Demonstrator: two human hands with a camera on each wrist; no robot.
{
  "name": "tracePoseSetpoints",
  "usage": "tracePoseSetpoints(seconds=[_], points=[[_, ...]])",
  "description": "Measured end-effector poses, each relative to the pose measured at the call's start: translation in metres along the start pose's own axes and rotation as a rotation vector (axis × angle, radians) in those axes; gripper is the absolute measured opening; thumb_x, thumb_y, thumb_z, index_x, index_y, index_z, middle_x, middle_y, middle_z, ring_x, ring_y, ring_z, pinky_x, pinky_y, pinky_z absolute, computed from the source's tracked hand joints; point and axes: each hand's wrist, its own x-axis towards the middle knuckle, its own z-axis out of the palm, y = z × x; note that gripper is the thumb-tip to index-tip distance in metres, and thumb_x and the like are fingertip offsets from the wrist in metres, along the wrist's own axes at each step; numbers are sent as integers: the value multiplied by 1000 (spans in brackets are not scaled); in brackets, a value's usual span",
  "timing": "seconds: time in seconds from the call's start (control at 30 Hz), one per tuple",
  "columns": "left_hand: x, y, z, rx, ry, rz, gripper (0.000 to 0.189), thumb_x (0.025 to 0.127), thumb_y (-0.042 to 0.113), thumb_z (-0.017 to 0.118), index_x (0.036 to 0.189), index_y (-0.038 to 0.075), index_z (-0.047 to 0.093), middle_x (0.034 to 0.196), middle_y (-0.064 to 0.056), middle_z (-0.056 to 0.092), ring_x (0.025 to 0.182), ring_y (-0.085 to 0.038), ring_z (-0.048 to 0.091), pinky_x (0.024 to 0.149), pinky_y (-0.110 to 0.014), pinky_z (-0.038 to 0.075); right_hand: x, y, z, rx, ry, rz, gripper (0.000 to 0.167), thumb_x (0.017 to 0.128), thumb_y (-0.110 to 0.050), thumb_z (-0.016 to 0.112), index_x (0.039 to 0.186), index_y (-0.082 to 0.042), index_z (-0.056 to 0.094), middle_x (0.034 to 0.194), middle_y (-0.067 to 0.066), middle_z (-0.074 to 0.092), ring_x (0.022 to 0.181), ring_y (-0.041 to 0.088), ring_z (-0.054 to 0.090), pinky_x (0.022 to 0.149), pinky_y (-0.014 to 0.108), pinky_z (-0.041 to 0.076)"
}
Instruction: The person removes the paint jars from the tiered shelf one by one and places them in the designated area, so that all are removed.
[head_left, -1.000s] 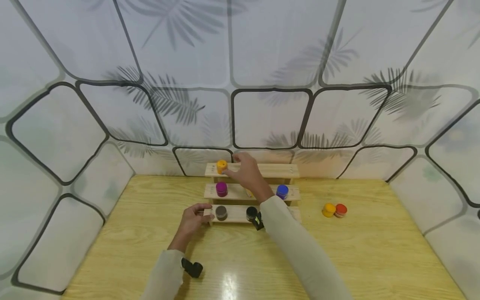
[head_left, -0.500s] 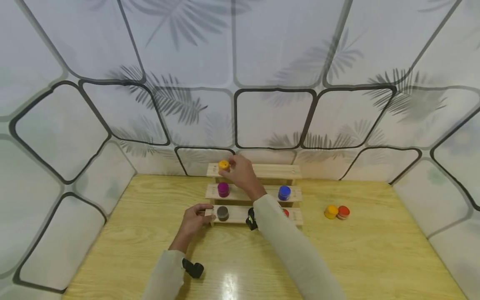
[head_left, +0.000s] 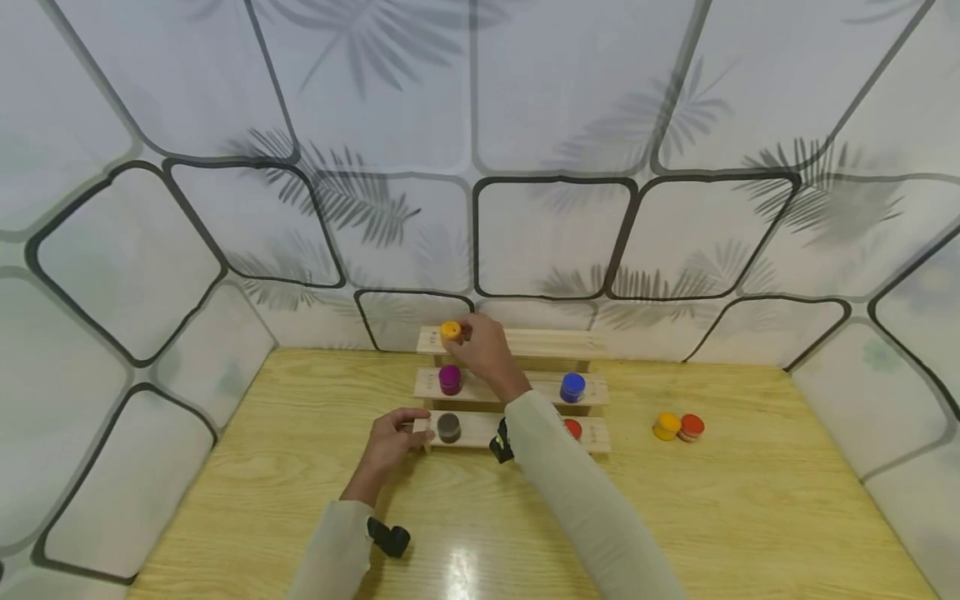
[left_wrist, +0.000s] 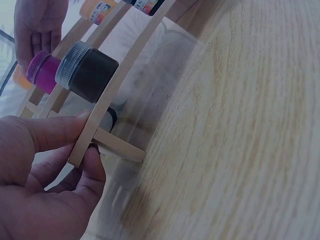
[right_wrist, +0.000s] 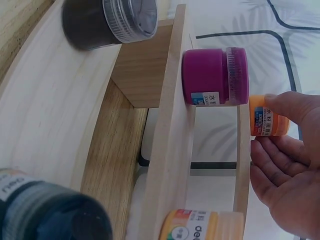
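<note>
A three-step wooden rack (head_left: 555, 342) bearing several small paint jars stands against the patterned backdrop. My right hand (head_left: 486, 350) pinches an orange paint jar (right_wrist: 260, 117) at the left of the top step, thumb on one side and fingers on the other. My left hand (head_left: 392, 439) grips the left end of the lowest step, its thumb above the board in the left wrist view. A purple jar (head_left: 450, 380) sits on the middle step, directly below the orange one. Near my left fingers, a dark grey jar (left_wrist: 92, 75) rests on the lowest step.
On the middle step's right stands a blue jar (head_left: 572, 387). A red jar (head_left: 573, 429) below it is partly hidden by my sleeve. The right wrist view also shows a light orange jar (right_wrist: 187, 227) and a dark jar (right_wrist: 55, 215). Yellow (head_left: 667, 427) and red-lidded jars (head_left: 692, 428) stand on the table.
My right hand, earlier beside the orange jar with thumb and fingers spread, has closed round it. The left hand keeps its hold on the rack. The head view has shifted slightly.
</note>
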Motion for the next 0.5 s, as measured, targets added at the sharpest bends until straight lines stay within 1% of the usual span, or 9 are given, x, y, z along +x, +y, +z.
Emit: tracePoseSetpoints(seconds=[0.07,0.2,0.33,0.43,0.5], points=[[1,-1,0,5,1,3,33,79,3,73,111,-1,66,97,-12,63,68,-11,53,61,-27,45,0,0,0,-8,2,4,34,83,-17,72,110,1,64,105,14,64,98,27,62,86,37,52],[2,-1,0,16,-10,-5,34,79,4,74,112,-1,66,96,-13,64,68,-12,53,61,-27,44,0,1,0,-7,-3,41,34,84,-19,71,112,-1,63,106,12,63,97,25,60,86,37,51],[3,-1,-1,31,-16,-12,35,80,6,73,114,0,65,108,-15,62,73,-12,51,63,-26,43,-1,0,-2,1,3,47,34,84,-20,71,111,-1,63,105,12,63,96,24,59,85,37,50],[3,0,-1,36,-11,-16,34,81,7,73,113,1,66,112,-14,61,74,-12,49,64,-26,43,-2,-1,-3,10,13,42,34,84,-19,71,111,-1,62,104,11,63,96,25,59,86,38,50],[4,0,-1,31,-13,-17,33,80,6,73,113,1,66,108,-15,62,72,-12,50,63,-26,43,-3,-1,-3,22,16,48,35,83,-19,71,112,-1,62,104,12,63,97,25,59,87,38,50]])
